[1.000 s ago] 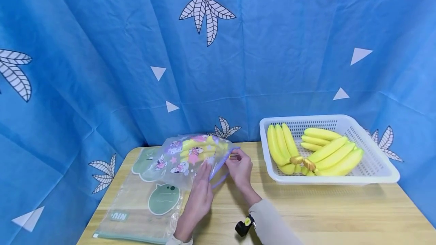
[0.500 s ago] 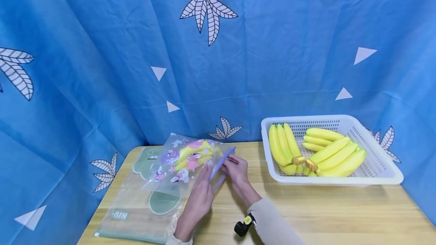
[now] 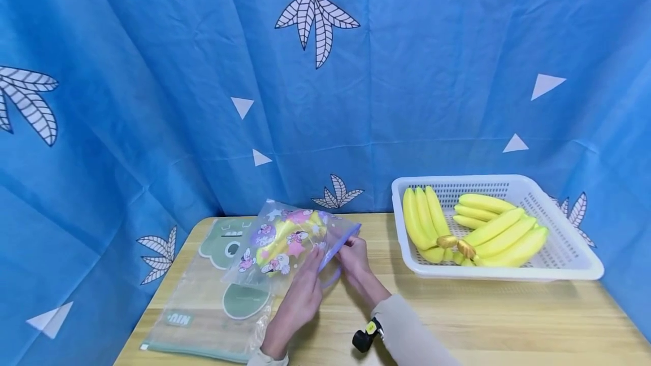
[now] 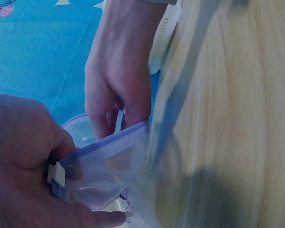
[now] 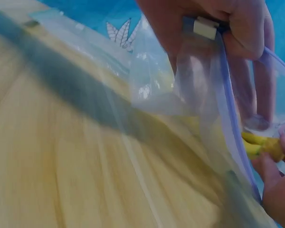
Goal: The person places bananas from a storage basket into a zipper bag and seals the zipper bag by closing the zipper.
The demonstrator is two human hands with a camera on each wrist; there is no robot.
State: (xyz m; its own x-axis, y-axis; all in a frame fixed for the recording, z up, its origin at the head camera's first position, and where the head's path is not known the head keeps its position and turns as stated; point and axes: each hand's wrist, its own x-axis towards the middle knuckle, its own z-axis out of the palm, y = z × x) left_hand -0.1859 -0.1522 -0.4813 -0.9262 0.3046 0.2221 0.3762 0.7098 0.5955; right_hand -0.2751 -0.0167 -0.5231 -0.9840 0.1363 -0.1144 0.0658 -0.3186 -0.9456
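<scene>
A clear zipper bag (image 3: 258,229) with pink and purple cartoon prints and a purple zip edge holds a bunch of yellow bananas (image 3: 278,244). My left hand (image 3: 300,297) grips the near end of its mouth, beside the white zip slider (image 4: 57,175). At the mouth is my right hand (image 3: 354,260), its fingers partly behind the purple edge in the head view. In the right wrist view, the fingers of that hand pinch the brown banana stem (image 5: 274,149). The bag's mouth is open around it.
Under the printed bag lies a second, flat clear bag (image 3: 203,298) with green patches and a green zip edge. A white basket (image 3: 569,258) with several banana bunches (image 3: 500,230) stands on the wooden table (image 3: 488,321), at right. Behind hangs a blue curtain (image 3: 432,95).
The printed bag has settled lower and flatter, and its far left corner has straightened out. My right fingers have gone further behind the purple edge. The left hand has hardly moved.
</scene>
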